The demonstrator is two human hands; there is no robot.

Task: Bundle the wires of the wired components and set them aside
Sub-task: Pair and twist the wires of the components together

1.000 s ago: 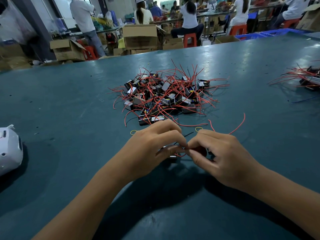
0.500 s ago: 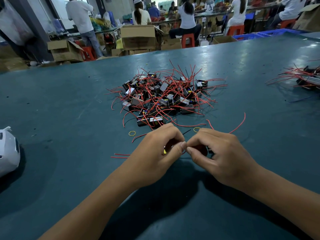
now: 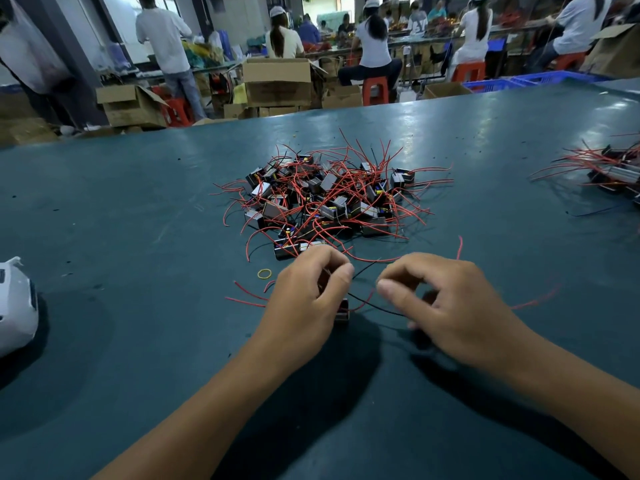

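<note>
The hands, pinched together half a second ago, have drawn apart: the left hand (image 3: 308,299) grips a small black component (image 3: 342,310) under its curled fingers, while the right hand (image 3: 446,306) pinches its wires (image 3: 372,304), stretched slack between them, which suggests the leads are being straightened for bundling. Most of the component is hidden under the left palm, the right hand is motion-blurred, and the unsorted pile (image 3: 325,199) lies just beyond the knuckles, a rubber band (image 3: 265,274) left of the left hand.

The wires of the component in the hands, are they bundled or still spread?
Spread: the red wires and black wire stick out loose from both hands.
</note>
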